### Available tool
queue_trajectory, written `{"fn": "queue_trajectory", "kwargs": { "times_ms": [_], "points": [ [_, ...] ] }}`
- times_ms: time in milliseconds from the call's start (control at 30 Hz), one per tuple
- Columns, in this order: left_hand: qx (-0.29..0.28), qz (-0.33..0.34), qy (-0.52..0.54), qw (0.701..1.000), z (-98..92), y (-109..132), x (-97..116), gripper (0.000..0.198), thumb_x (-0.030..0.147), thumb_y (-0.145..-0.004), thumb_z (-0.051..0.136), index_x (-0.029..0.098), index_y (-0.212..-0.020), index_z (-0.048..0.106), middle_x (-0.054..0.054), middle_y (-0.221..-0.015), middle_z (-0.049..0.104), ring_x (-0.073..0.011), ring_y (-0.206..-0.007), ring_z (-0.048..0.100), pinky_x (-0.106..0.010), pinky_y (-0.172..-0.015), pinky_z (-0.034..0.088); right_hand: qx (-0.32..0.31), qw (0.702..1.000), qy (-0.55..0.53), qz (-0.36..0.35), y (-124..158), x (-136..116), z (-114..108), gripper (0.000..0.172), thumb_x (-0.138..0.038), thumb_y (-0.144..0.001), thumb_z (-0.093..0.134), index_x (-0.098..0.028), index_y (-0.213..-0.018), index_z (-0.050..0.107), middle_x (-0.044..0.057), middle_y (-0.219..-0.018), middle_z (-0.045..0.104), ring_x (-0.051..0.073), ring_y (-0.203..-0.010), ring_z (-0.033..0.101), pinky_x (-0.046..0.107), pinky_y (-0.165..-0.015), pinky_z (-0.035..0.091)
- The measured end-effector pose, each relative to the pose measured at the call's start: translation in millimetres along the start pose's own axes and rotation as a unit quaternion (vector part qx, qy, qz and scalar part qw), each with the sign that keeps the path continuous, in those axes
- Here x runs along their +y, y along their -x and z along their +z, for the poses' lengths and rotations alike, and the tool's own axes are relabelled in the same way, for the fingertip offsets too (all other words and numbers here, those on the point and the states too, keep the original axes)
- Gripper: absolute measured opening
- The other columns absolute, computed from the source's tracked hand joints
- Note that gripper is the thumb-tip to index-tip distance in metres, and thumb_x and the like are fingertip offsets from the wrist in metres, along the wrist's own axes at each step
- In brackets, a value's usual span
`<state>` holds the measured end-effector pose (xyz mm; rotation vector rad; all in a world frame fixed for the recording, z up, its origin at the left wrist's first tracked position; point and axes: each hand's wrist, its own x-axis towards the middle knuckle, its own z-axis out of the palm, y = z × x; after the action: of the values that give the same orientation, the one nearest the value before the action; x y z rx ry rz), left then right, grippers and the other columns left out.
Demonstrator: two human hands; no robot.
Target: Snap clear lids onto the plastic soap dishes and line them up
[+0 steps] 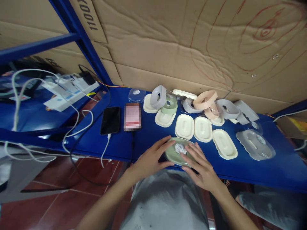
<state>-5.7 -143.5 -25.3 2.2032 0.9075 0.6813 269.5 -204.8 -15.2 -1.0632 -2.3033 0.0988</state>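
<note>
A green oval dish with a clear lid (170, 152) and a round white sticker lies at the near edge of the blue table. My left hand (153, 158) grips its left side, thumb along the near rim and fingers over the far rim. On the right, my right hand (202, 167) rests its fingers across the lid, with the thumb at the near edge. Just beyond are cream oval trays, among them one cream tray (184, 126) and another cream tray (203, 128). A third cream tray (224, 144) lies right of my right hand.
Peach rings (205, 99), grey rings (158, 97) and a green piece (169, 105) are heaped at the back. Clear lids (256, 145) lie at the right. Two phones (110, 120), cables and a power strip (72, 95) are at left. Cardboard (153, 48) stands behind.
</note>
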Motion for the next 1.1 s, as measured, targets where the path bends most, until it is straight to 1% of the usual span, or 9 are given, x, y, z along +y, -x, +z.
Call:
{"fn": "queue_trajectory", "kwargs": {
  "times_ms": [100,200,367,467,533,600,700,900,1100],
  "points": [
    [-0.003,0.004,-0.005,1.000,-1.0,0,1,0.086,0.045,-0.097,0.077,0.042,-0.167,0.028,-0.010,-0.171,0.039,-0.0320,-0.155,0.045,-0.057,-0.124,0.045,0.023,0.999,0.039,-0.022,4,-3,3,0.073,-0.022,-0.098,0.073,-0.029,-0.165,0.043,0.010,-0.158,0.058,0.033,-0.150,0.052,0.068,-0.126,0.040],
    [-0.006,0.006,-0.012,1.000,-1.9,0,3,0.085,0.045,-0.097,0.077,0.041,-0.167,0.028,-0.010,-0.171,0.039,-0.0319,-0.155,0.046,-0.056,-0.124,0.046,0.032,0.997,0.066,-0.027,9,-5,6,0.075,-0.019,-0.096,0.076,-0.025,-0.164,0.044,0.012,-0.156,0.060,0.034,-0.150,0.052,0.068,-0.126,0.040],
    [0.001,0.004,-0.021,1.000,-1.8,2,3,0.085,0.049,-0.096,0.076,0.041,-0.166,0.030,-0.010,-0.171,0.038,-0.0328,-0.155,0.045,-0.056,-0.123,0.047,0.029,0.999,0.021,0.002,10,-4,5,0.071,-0.021,-0.098,0.073,-0.032,-0.163,0.045,0.009,-0.165,0.050,0.036,-0.157,0.042,0.070,-0.124,0.041],
    [0.013,0.027,-0.013,0.999,-1.8,3,3,0.074,0.047,-0.099,0.072,0.042,-0.163,0.035,-0.008,-0.174,0.032,-0.0318,-0.157,0.042,-0.054,-0.125,0.047,0.012,1.000,0.010,0.015,10,-4,2,0.071,-0.022,-0.100,0.072,-0.035,-0.164,0.043,0.007,-0.168,0.045,0.036,-0.159,0.038,0.069,-0.124,0.042],
    [0.016,0.043,-0.010,0.999,-2.0,3,3,0.065,0.044,-0.102,0.069,0.042,-0.160,0.041,-0.007,-0.173,0.034,-0.0306,-0.156,0.043,-0.053,-0.125,0.047,0.003,0.999,0.005,0.033,10,-5,0,0.072,-0.024,-0.101,0.070,-0.034,-0.165,0.040,0.007,-0.169,0.045,0.035,-0.160,0.035,0.066,-0.123,0.044],
    [0.017,0.050,-0.010,0.999,-2.0,3,3,0.061,0.043,-0.102,0.069,0.042,-0.158,0.044,-0.007,-0.170,0.039,-0.0299,-0.154,0.046,-0.054,-0.124,0.047,-0.001,0.999,-0.001,0.052,11,-7,-1,0.074,-0.026,-0.101,0.069,-0.033,-0.167,0.037,0.008,-0.169,0.045,0.035,-0.161,0.034,0.062,-0.122,0.048],
    [0.024,0.056,-0.008,0.998,-1.8,4,3,0.058,0.043,-0.102,0.068,0.040,-0.156,0.046,-0.007,-0.168,0.041,-0.0295,-0.152,0.049,-0.054,-0.123,0.049,-0.006,0.998,0.008,0.061,13,-8,-1,0.075,-0.026,-0.101,0.069,-0.033,-0.168,0.035,0.008,-0.169,0.044,0.034,-0.161,0.034,0.060,-0.122,0.048],
    [0.028,0.060,-0.017,0.998,-1.0,4,2,0.054,0.044,-0.103,0.067,0.039,-0.154,0.049,-0.007,-0.169,0.040,-0.0294,-0.152,0.049,-0.053,-0.122,0.051,0.005,0.996,0.047,0.077,18,-15,4,0.078,-0.025,-0.101,0.070,-0.036,-0.168,0.033,0.007,-0.177,0.028,0.038,-0.162,0.028,0.063,-0.122,0.047],
    [0.031,0.063,-0.015,0.997,-1.5,3,3,0.056,0.040,-0.102,0.070,0.039,-0.154,0.050,-0.006,-0.169,0.041,-0.0298,-0.153,0.048,-0.053,-0.124,0.048,0.017,0.994,0.049,0.094,19,-16,7,0.080,-0.026,-0.099,0.072,-0.035,-0.168,0.034,0.007,-0.176,0.030,0.038,-0.162,0.030,0.062,-0.123,0.046]
  ]
}}
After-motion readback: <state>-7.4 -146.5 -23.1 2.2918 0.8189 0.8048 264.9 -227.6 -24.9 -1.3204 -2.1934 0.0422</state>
